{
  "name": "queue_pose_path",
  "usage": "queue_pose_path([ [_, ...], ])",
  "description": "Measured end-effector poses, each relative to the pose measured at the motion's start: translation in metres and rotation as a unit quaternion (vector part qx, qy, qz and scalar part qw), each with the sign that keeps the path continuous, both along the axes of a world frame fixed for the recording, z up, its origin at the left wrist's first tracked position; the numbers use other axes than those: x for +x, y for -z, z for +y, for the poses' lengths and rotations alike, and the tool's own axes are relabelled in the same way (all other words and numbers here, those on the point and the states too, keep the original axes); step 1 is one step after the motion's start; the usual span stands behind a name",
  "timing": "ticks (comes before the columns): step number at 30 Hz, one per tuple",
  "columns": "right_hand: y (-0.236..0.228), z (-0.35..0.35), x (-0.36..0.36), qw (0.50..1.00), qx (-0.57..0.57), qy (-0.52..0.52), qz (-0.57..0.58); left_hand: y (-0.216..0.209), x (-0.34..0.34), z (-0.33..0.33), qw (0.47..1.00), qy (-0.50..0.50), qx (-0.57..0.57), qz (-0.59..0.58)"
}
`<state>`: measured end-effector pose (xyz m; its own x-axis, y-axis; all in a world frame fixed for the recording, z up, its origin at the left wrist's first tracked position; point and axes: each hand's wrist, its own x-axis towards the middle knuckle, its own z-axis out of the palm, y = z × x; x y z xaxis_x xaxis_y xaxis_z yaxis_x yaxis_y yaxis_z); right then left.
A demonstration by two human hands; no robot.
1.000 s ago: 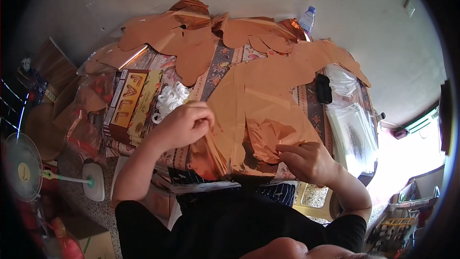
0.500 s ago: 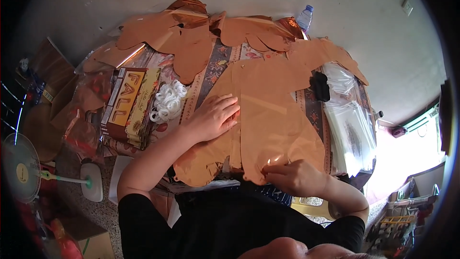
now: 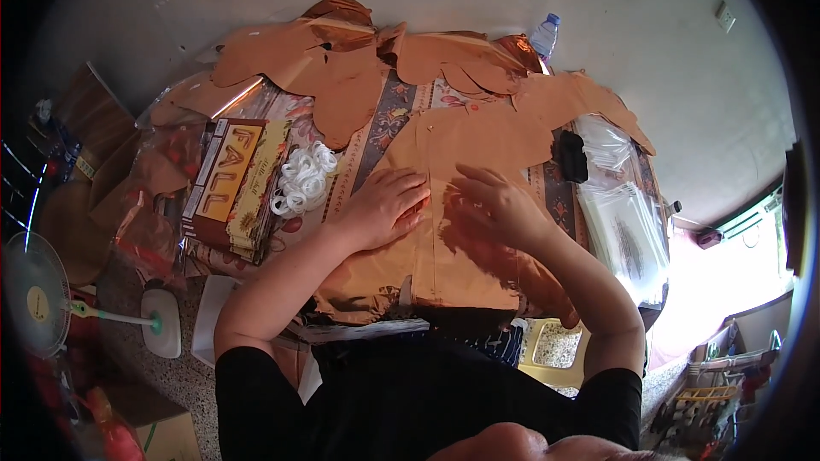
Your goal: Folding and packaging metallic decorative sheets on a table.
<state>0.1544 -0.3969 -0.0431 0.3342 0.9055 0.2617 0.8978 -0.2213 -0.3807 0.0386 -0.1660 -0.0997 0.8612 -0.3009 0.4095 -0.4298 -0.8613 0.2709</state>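
Note:
A flat, uninflated copper-coloured foil balloon (image 3: 478, 141) lies on the table in front of me, its lower part folded over near the front edge. My left hand (image 3: 389, 207) rests on its left half, palm down, with the fingers stretched out and slightly bent. On the right half lies my right hand (image 3: 497, 209), fingers extended against the foil and nothing seen in them. A shiny, darker patch of foil shows beneath and below the right hand. The undersides of both hands are hidden.
More flat foil balloons (image 3: 346, 94) cover the table's far side. At left are a stack of printed packages (image 3: 231, 175) and a heap of white ribbon rolls (image 3: 305, 177). Clear plastic bags (image 3: 628, 230) and a black item (image 3: 570, 156) sit at right; a water bottle (image 3: 545, 34) stands behind.
My right hand has moved from the balloon's lower edge up and away from me, beside the left hand. The lower right foil has been folded over. My left hand stays in place.

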Motion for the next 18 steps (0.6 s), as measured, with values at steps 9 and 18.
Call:
queue_pose_path([
  [9,0.047,0.042,0.028,0.994,-0.071,0.042,-0.071,-0.003,-0.002,0.0,1.0,-0.007,-0.003,-0.015],
  [18,0.05,0.057,0.032,0.992,-0.083,0.044,-0.08,-0.008,-0.002,0.009,0.999,0.004,-0.048,0.003],
])
